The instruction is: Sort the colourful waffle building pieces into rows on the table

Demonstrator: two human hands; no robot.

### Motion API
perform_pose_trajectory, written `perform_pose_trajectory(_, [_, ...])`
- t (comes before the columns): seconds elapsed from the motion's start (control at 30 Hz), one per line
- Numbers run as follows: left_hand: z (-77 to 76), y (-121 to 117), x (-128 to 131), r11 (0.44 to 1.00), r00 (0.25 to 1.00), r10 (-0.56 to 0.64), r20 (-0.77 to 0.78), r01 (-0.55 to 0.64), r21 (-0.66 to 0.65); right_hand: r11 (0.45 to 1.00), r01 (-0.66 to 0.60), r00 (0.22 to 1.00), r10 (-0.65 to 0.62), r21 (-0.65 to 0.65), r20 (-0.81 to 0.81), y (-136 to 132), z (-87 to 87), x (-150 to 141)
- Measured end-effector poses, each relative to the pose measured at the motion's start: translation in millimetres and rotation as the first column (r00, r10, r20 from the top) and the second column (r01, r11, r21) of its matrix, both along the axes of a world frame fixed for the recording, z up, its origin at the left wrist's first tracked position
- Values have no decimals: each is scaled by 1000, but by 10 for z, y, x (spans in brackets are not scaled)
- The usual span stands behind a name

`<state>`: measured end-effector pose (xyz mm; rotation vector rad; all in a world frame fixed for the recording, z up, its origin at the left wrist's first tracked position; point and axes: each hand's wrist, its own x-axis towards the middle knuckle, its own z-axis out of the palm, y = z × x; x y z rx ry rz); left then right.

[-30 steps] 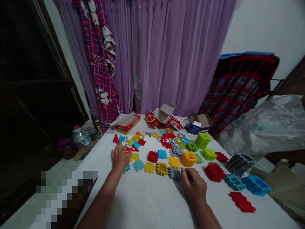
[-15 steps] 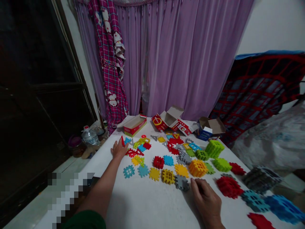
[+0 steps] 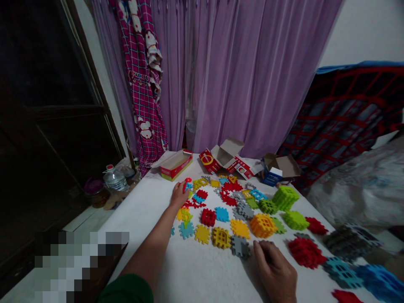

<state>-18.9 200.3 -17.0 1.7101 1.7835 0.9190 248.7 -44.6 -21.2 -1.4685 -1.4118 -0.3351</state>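
My left hand (image 3: 179, 195) reaches to the far left of the loose plastic building pieces. At its fingertips is a thin red piece (image 3: 184, 187), held on edge against a light blue piece (image 3: 189, 185). Just beyond the fingers lie red triangular pieces (image 3: 197, 205) and a yellow-green cluster (image 3: 200, 182). My right hand (image 3: 277, 269) rests on the table in a loosely curled fist, with nothing visible inside it. Close to its thumb are a grey square piece (image 3: 240, 246) and a stack of orange-yellow window pieces (image 3: 263, 225).
The white table (image 3: 202, 277) carries stacks of green (image 3: 285, 198), red (image 3: 306, 251) and blue (image 3: 381, 280) pieces on the right. Opened cardboard boxes, a red-green one (image 3: 176, 166), a red one (image 3: 221, 160) and a blue one (image 3: 273, 176), line the back edge before the purple curtain.
My left hand has moved right with the red piece. The light blue and red triangular pieces have slid right, closer to the others. My right hand stays nearly still; the view shifts slightly.
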Motion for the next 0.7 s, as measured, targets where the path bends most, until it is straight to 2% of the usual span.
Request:
perform_pose_trajectory(0.1, [23, 91, 83, 998, 989, -66, 132, 65, 11, 1000, 18, 1000, -18, -13, 4, -16, -3, 15])
perform_pose_trajectory(0.2, [33, 90, 11, 994, 973, -113, 203, 110, 27, 999, 37, 998, -38, -36, -42, -31, 9, 6])
perform_pose_trajectory(0.33, [4, -199, -299, 983, 952, -184, 244, 178, 46, 999, 18, 997, -21, -32, -71, -32, 31, -27])
perform_pose_trajectory(0.4, [-22, -469, -454, 973, 961, -228, 154, 228, 18, 999, 0, 998, -3, -36, -70, -25, 34, -46])
perform_pose_trajectory(0.5, [-44, -917, -570, 954, 951, -295, -87, 289, -80, 999, -21, 998, 18, -45, -66, -16, 41, -73])
perform_pose_trajectory(0.6, [-8, -1245, -536, 899, 862, -426, -274, 370, -233, 997, -16, 998, 11, -70, -70, -24, 66, -87])
perform_pose_trajectory(0.7, [84, -1364, -446, 864, 779, -497, -382, 406, -297, 997, -17, 998, 12, -74, -67, -42, 103, -83])
